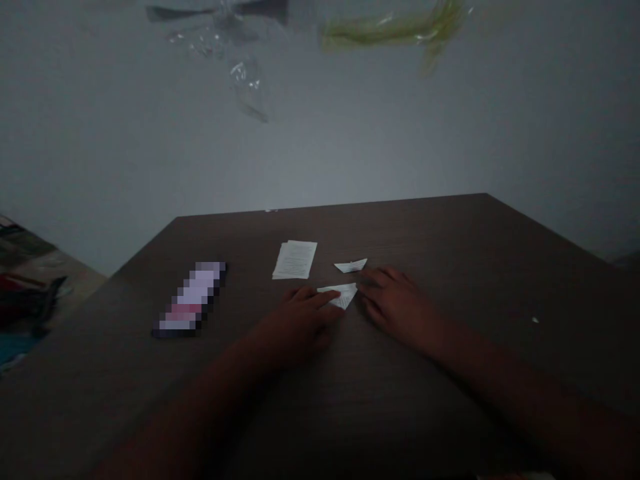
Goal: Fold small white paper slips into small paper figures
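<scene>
Dim light, edges soft. Landmark: the folded paper [345, 295], a small printed piece lying on the dark wooden table [415, 233], broad edge away from the wearer, narrowing to a point on the near side. Left hand [303, 323] at its left end: forefinger stretched over the upper face, thumb side low by the near point; whether the two pinch it, cannot tell. The paper thus lies partly under the left fingertips. Right hand [395, 300] at its right corner, fingers loosely parted and slightly bent, tips right at the corner; actual contact too dim to judge. The paper sits between both hands. Just beyond it, near the right fingertips, a boat-shaped paper [351, 267], ends turned up. Beyond and to the left of it, a stack of printed sheets [295, 260], edges slightly out of line. Farther left of it, a phone [193, 297], screen lit and pixelated. Well to the right of it, a white scrap [535, 320]. Far beyond and above it, on the pale wall [380, 133], crumpled clear plastic [247, 83] and a yellow plastic strip [390, 32]; whether either holds anything, cannot tell.
</scene>
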The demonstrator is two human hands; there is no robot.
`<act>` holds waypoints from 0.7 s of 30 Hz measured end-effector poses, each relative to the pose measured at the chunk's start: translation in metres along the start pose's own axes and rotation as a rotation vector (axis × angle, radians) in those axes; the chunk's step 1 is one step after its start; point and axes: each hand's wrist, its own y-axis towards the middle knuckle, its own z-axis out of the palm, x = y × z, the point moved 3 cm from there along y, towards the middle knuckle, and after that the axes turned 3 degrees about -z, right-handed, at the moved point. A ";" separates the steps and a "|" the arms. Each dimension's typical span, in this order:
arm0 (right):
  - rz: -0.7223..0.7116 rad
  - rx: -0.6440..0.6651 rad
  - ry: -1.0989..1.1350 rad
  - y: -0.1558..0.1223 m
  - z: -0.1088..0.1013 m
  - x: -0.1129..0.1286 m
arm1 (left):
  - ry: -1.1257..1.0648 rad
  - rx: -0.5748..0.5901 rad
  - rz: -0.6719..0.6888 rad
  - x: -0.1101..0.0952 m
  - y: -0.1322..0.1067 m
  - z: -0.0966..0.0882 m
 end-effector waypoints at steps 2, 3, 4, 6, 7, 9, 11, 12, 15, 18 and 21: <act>-0.085 0.009 0.043 -0.002 0.003 0.006 | -0.001 0.014 0.001 -0.001 0.000 -0.002; -0.126 0.026 0.058 -0.003 0.004 0.010 | 0.003 0.023 -0.001 -0.002 0.000 -0.002; -0.155 0.044 0.064 -0.004 0.005 0.013 | 0.007 0.029 -0.004 -0.003 0.000 -0.003; -0.156 0.069 0.052 -0.005 0.006 0.016 | 0.010 0.034 -0.012 -0.004 0.000 -0.004; -0.126 0.073 0.034 -0.005 0.005 0.016 | 0.010 0.034 -0.014 -0.004 0.000 -0.004; -0.036 0.078 -0.015 -0.002 0.003 0.012 | 0.006 0.039 -0.020 -0.005 0.001 -0.005; 0.046 0.094 -0.065 0.001 0.001 0.007 | 0.002 0.048 -0.027 -0.004 0.001 -0.006; 0.069 0.102 -0.085 0.002 0.000 0.005 | -0.002 0.049 -0.031 -0.004 0.001 -0.006; 0.079 0.074 -0.116 0.006 0.000 0.005 | -0.024 0.045 -0.037 -0.002 0.001 -0.005; 0.059 0.054 -0.095 0.006 0.001 0.010 | -0.044 0.039 -0.019 0.000 0.001 -0.001; 0.037 0.055 -0.062 0.004 0.002 0.015 | -0.048 0.010 0.017 0.001 0.000 0.002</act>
